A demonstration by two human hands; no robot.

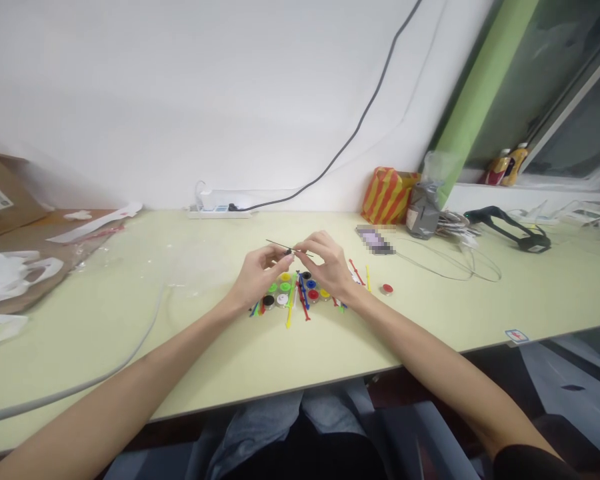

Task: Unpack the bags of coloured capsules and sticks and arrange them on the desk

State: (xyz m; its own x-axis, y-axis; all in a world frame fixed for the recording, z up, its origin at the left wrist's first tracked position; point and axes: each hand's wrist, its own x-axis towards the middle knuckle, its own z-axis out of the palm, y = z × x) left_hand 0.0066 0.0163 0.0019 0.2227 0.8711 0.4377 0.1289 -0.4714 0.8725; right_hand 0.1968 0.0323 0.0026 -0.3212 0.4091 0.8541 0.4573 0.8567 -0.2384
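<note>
Above the table, my left hand and my right hand meet with fingertips pinched around a thin black stick. A small black piece sits on it between the fingers; its exact kind is too small to tell. Just below the hands stand several little round pots with coloured lids, among them a white-lidded pot, a black-lidded pot and a red-lidded pot. Coloured plastic sticks lie across and beside them, such as a yellow stick and a red stick. My right hand partly hides some.
A lone red-lidded pot stands to the right. Behind it are a blurred phone, a striped bag and thin cables. A power strip lies by the wall. At left are a grey cable, clear plastic and cardboard.
</note>
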